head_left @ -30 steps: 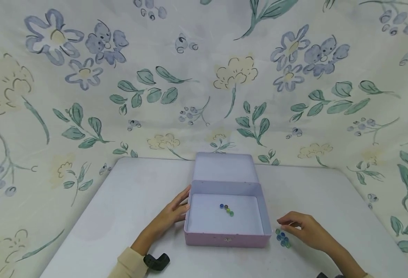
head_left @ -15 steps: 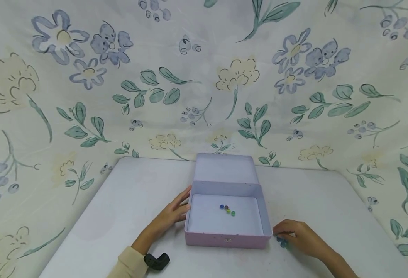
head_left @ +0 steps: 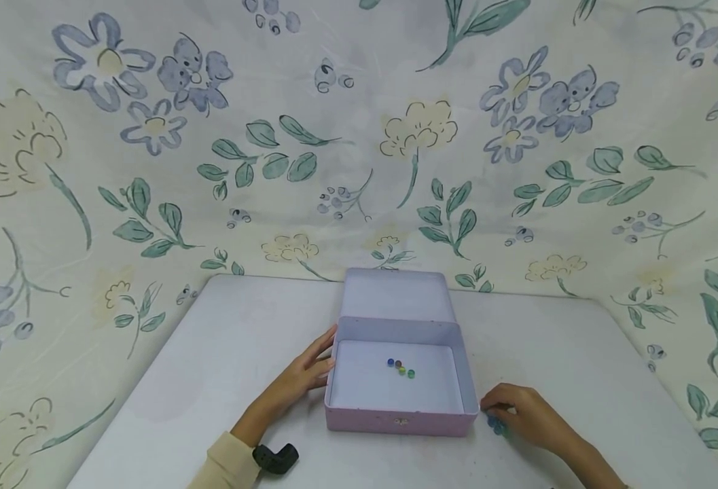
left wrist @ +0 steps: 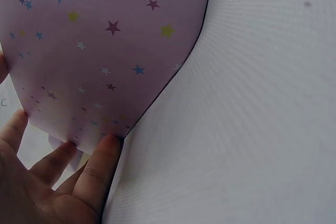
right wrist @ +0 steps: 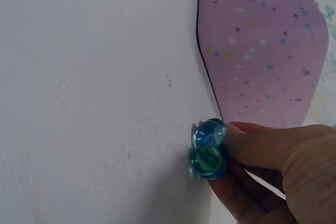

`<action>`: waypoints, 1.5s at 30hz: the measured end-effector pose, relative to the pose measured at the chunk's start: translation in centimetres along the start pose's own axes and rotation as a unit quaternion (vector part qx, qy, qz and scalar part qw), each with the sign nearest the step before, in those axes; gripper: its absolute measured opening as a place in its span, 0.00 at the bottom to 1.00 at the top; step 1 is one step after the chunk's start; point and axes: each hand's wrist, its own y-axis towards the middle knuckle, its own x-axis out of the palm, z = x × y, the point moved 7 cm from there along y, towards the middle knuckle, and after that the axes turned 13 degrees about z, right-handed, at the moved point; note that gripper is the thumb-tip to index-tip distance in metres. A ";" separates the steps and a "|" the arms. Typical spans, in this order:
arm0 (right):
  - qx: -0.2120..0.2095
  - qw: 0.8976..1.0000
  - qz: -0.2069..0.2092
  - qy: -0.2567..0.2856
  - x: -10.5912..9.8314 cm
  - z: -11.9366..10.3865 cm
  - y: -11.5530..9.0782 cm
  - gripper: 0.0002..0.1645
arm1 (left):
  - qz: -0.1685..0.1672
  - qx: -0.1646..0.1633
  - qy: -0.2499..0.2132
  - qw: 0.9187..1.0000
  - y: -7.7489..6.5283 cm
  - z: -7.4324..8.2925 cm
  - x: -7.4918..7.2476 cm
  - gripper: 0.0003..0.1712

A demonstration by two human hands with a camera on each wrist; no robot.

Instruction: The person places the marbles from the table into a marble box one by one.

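A pink tin box with a pale inside stands with its lid folded back. Several small glass marbles, blue, brown, yellow and green, lie on its floor. My left hand rests extended fingers against the box's left side. By the front right corner, my right hand has thumb and fingers curled at a marble; its fingers partly hide what they pinch. Blue and green marbles cluster on the table right beside those fingers. The right wrist view shows a green swirled marble and a blue one by the thumb.
The box stands on a white table. A floral cloth hangs behind and around it. Star prints cover the outer wall of the box. A black wrist strap piece sits at the left sleeve.
My right hand has moved left and down onto the loose marbles, its fingers closing in beside the box. The left hand stays at the box's side.
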 end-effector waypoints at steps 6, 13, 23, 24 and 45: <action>-0.012 1.000 0.015 -0.006 0.2 0.0 0.0 0.12 | -0.004 -0.002 -0.005 1.000 -0.2 -0.2 0.1 0.37; 0.005 0.999 0.046 -0.005 -0.3 0.0 0.2 0.12 | -0.006 -0.001 -0.006 1.000 -0.2 0.0 0.0 0.36; -0.049 0.993 0.109 0.019 -1.9 -1.1 1.1 0.15 | -0.007 0.001 -0.005 1.000 0.0 0.6 -0.1 0.37; -0.052 0.992 0.112 0.024 -2.0 -1.2 1.2 0.15 | -0.007 0.000 -0.007 1.000 0.1 0.5 -0.1 0.37; -0.036 0.995 0.089 0.036 -4.4 -3.9 5.8 0.14 | 0.001 -0.008 0.002 1.000 -0.1 0.0 0.0 0.37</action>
